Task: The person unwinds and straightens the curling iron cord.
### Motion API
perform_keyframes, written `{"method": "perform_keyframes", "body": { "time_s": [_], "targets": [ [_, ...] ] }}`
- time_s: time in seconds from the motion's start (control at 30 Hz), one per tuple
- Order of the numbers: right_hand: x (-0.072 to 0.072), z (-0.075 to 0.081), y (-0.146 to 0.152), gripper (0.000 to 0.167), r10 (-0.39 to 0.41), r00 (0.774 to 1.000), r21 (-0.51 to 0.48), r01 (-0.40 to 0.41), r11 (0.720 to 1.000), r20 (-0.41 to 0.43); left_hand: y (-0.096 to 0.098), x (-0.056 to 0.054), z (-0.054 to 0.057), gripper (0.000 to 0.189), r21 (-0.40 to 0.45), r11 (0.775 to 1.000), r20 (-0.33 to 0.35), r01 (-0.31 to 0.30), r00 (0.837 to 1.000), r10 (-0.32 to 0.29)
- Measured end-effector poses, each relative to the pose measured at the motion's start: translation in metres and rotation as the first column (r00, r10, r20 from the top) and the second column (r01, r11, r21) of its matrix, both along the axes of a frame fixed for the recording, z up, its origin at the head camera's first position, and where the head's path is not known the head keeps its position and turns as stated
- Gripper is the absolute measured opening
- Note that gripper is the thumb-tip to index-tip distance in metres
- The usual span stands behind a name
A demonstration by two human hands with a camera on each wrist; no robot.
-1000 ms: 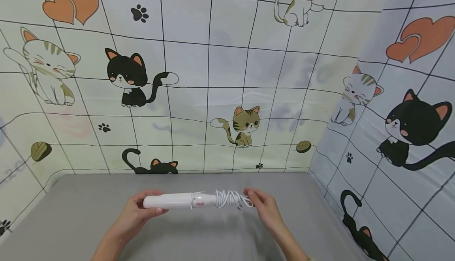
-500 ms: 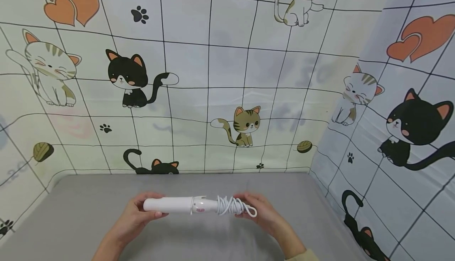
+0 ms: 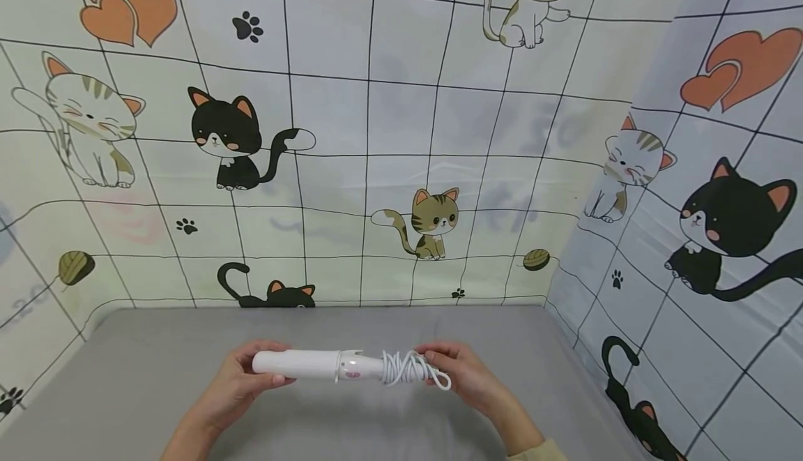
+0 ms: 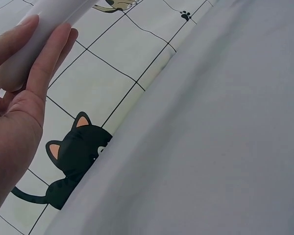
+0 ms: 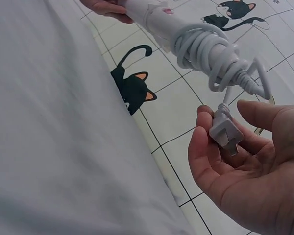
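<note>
A white curling iron [image 3: 297, 364] with a thick smooth barrel is held level over the grey surface. My left hand [image 3: 247, 374] grips the barrel's left end, thumb on the near side and fingers on the far side. White cord [image 3: 406, 367] is wound in several loops round the handle at the right. My right hand [image 3: 461, 374] is at the handle's cord end. In the right wrist view the white two-pin plug [image 5: 226, 129] sits within the curled fingers of that hand, its thumb apart from it. A short stretch of cord links plug and coil.
A grey cloth-covered surface [image 3: 339, 426] lies beneath both hands. Behind it and along the sides hangs a pale curtain [image 3: 332, 119] printed with grid lines, cats, hearts and paw prints.
My right hand moved left to the cord coil, then slightly back to the right. The curling iron's cord end has dropped a little. The left hand keeps its grip.
</note>
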State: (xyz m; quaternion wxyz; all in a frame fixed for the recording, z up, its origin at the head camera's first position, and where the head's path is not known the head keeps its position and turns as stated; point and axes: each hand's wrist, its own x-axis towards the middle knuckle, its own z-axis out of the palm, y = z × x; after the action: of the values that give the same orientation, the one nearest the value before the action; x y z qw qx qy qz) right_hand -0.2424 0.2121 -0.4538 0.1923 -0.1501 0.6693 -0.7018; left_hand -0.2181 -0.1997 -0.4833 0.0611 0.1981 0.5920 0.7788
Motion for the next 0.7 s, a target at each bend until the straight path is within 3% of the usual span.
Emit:
{"method": "perform_keyframes", "body": {
  "time_s": [0.2, 0.5, 0.7],
  "targets": [
    [0.001, 0.004, 0.002, 0.035, -0.041, 0.999, 0.019, 0.041, 0.999, -0.002, -0.002, -0.001, -0.002, 0.044, -0.027, 0.999, -0.013, 0.021, 1.000, -0.021],
    [0.004, 0.007, 0.006, 0.029, -0.080, 0.994, 0.037, 0.083, 0.996, -0.073, -0.004, -0.001, -0.006, 0.044, 0.000, 0.999, -0.033, 0.037, 0.999, -0.037],
    [0.007, 0.006, 0.015, 0.027, -0.161, 0.967, 0.108, 0.184, 0.977, -0.197, -0.004, 0.000, -0.010, 0.045, 0.022, 1.000, -0.024, -0.009, 1.000, 0.010]
  ]
}}
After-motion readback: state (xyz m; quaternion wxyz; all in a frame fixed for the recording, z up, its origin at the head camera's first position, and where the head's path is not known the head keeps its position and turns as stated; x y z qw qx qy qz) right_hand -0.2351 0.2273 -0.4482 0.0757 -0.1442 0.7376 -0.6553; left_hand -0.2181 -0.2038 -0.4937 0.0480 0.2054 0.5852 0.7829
